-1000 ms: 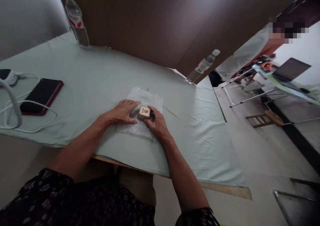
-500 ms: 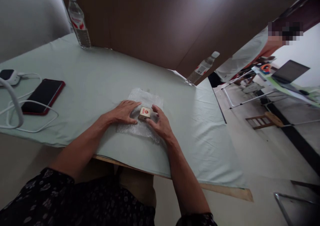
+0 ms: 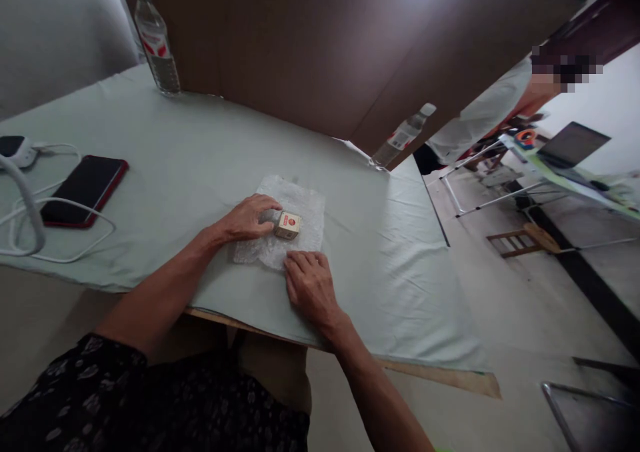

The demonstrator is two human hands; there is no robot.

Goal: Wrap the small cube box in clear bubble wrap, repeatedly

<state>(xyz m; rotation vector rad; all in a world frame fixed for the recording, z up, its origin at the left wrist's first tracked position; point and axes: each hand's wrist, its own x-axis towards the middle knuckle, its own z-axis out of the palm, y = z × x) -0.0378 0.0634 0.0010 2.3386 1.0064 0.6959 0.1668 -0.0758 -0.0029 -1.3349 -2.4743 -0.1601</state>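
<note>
A small cream box (image 3: 287, 225) with a red print on top sits on a sheet of bubble wrap (image 3: 307, 207) spread on the cloth. My left hand (image 3: 249, 219) lies on the wrap at the box's left side, its thumb and forefinger spread apart near the box. At the near right corner of the sheet is my right hand (image 3: 311, 285), back upward. Its fingers are bent together over the edge of the bubble wrap, and the thumb is mostly hidden.
On the left of the cloth-covered table (image 3: 195, 165) lie a dark phone (image 3: 84, 191) and a white cable (image 3: 75, 260). A brown panel (image 3: 280, 45) stands behind, with bottles (image 3: 156, 45) (image 3: 405, 135) against it. A person (image 3: 493, 105) and a laptop (image 3: 575, 147) are at the right.
My right hand has left the box's right side and come down toward me to the near corner of the bubble wrap. My left hand stays by the box.
</note>
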